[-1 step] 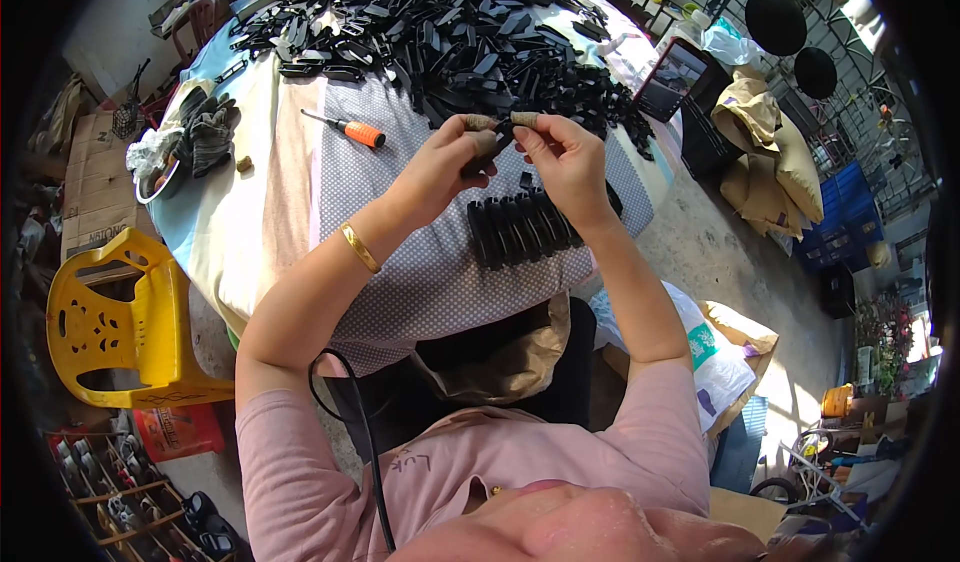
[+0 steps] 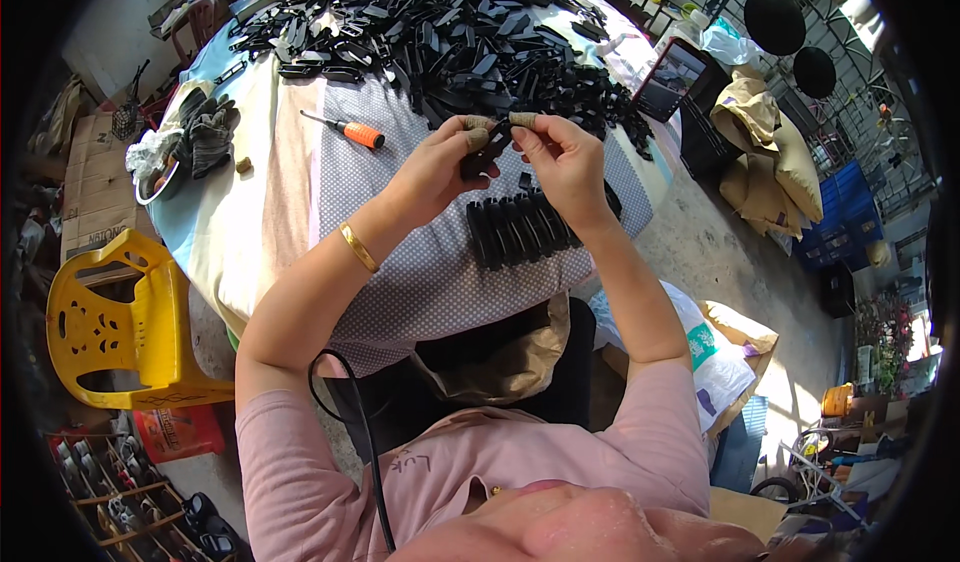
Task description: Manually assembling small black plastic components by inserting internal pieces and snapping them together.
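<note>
1. Barely any shift; right hand [image 2: 570, 162] slightly left.
2. Left hand [image 2: 440, 165] clamps black piece [image 2: 494, 145] above table [image 2: 400, 282], seemingly steadying it; right fingertips pinch its far end.
3. Row [image 2: 520, 229] near, pile [image 2: 480, 52] beyond: likely for reach.

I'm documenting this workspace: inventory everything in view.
Held piece: one, black, between hands
Loose pieces: many, black, table's far side
Lined-up pieces: several, black, table's near side
Screwdriver: one, orange-handled, left of hands
Gloves: count unclear, dark grey, table's left
Screen: one, dark, table's right
Table: one, multicoloured cloth, centre
Near chair: one, yellow, left
Sacks: several, tan, right
Discs: two, black, upper right
Bracelet: one, gold, left wrist
Left hand: one, tan finger wraps, centre
Right hand: one, tan finger wrap, centre
</note>
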Demonstrator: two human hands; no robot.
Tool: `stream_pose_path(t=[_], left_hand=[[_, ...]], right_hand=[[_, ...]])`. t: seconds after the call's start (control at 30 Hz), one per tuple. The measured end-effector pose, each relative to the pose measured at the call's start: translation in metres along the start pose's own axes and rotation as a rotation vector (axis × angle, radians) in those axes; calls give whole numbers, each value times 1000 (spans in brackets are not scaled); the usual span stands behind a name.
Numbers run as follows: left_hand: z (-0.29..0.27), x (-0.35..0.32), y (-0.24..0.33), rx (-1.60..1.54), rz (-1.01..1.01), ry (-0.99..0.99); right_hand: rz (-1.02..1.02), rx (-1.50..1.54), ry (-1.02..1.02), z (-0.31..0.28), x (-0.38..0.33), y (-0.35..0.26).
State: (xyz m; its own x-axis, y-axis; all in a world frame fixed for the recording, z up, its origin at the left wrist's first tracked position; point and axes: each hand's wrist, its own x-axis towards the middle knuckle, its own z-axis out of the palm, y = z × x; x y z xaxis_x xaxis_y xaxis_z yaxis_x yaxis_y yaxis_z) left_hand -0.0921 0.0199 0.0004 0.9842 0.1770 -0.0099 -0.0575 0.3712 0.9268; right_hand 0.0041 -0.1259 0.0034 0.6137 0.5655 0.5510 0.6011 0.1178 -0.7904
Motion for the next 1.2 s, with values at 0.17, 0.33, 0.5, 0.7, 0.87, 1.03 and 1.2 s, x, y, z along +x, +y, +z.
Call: stream_pose_path(t=[0.17, 0.33, 0.5, 0.7, 0.87, 1.03, 1.2], left_hand=[[-8, -1, 5, -261, -82, -189], [-2, -1, 1, -140, -32, -169], [-3, -1, 4, -298, -66, -165], [2, -2, -2, -303, -50, -157], [-1, 1, -9, -288, -3, -178], [4, -1, -10, -271, 45, -130], [-1, 0, -8, -240, 71, -158]], right_hand=[[-206, -159, 51, 2, 1, -11], [-275, -251, 47, -1, 2, -15], [-351, -323, 80, 0, 3, -9], [-388, -340, 99, 1, 4, -10], [-513, -528, 96, 3, 4, -15], [-572, -567, 126, 7, 0, -16], [-483, -530, 74, 6, -1, -17]])
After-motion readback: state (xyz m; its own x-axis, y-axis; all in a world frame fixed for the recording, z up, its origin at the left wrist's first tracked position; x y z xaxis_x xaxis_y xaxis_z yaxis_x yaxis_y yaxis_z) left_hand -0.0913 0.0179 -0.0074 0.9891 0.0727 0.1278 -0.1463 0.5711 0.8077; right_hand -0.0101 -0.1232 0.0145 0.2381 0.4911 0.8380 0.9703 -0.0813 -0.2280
